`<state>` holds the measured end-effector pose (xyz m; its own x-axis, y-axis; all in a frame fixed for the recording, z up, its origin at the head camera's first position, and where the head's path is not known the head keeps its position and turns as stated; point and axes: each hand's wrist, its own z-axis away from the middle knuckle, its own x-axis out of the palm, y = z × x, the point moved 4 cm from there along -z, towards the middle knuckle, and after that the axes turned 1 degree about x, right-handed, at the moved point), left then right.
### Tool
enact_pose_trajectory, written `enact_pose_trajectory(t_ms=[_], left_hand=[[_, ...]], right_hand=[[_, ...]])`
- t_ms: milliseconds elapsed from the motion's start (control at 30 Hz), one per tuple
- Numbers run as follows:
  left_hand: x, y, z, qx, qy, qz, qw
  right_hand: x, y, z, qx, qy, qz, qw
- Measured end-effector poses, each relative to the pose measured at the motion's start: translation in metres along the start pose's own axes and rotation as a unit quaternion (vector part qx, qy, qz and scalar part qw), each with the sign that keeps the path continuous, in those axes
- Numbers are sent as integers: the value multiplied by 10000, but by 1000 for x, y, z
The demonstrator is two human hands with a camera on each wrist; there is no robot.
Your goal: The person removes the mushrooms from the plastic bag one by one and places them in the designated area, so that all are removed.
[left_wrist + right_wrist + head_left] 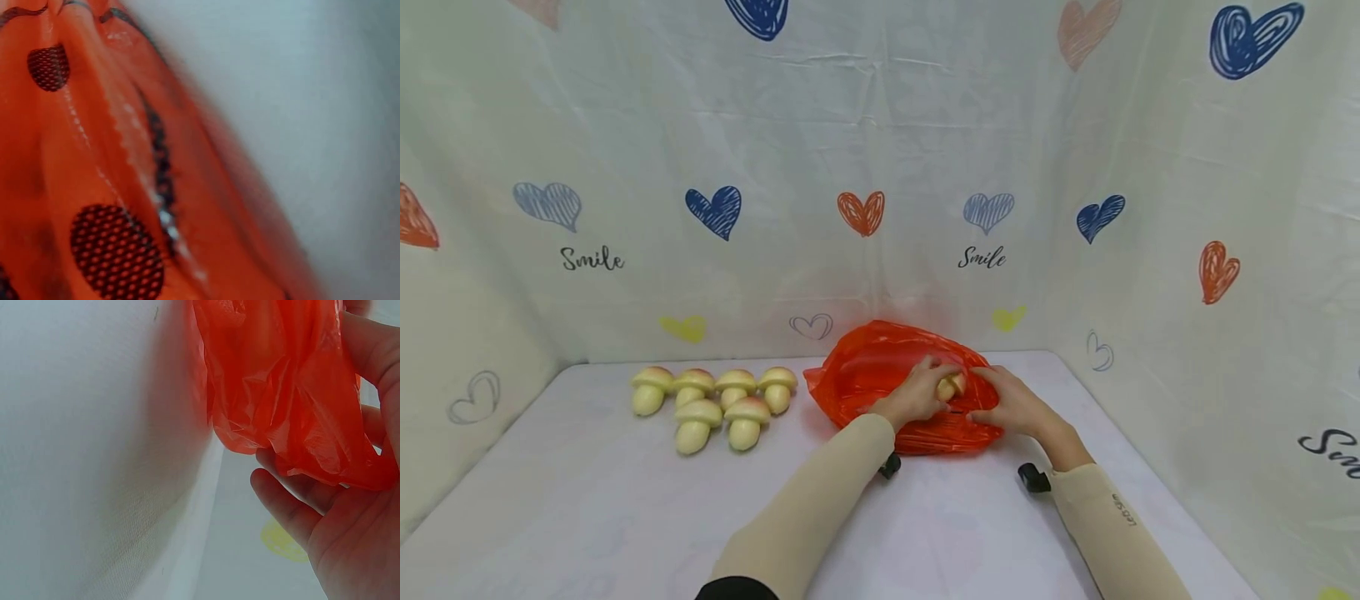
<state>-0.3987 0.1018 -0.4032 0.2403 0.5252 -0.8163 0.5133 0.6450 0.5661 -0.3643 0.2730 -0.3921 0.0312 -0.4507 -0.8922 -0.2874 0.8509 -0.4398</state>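
Note:
A red plastic bag [868, 367] lies on the table with its wide mouth facing me. My left hand [913, 396] reaches into the mouth and holds a toy mushroom [951, 386] with a pale stem and a brownish cap, partly covered by the fingers. On the bag's right side, my right hand [1018, 404] grips the edge. In the right wrist view, the fingers of the right hand [356, 531] lie round the crumpled bag [275, 394]. The left wrist view shows the bag's black-patterned outside [119, 169] close up; the left hand is hidden there.
Several more toy mushrooms [697, 421] stand in two rows on the white table [625, 517], left of the bag. A pale curtain [790, 150] printed with hearts encloses the back and sides. Small black devices [1034, 478] sit by both wrists.

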Motion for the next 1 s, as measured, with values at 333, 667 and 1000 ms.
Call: enact_pose_trajectory(t_ms=[333,667,1000], left_hand=[[2,0,-2,-56,18,-50,10000],[1,1,1,-39,60,2,10000],[-1,2,2,-40,116,-27,9999]], right_hand=[[0,-1,1,-11,-5,-6,10000],[2,-1,-1,-17,-13,35,10000],[2,1,0,50,-26,12,10000]])
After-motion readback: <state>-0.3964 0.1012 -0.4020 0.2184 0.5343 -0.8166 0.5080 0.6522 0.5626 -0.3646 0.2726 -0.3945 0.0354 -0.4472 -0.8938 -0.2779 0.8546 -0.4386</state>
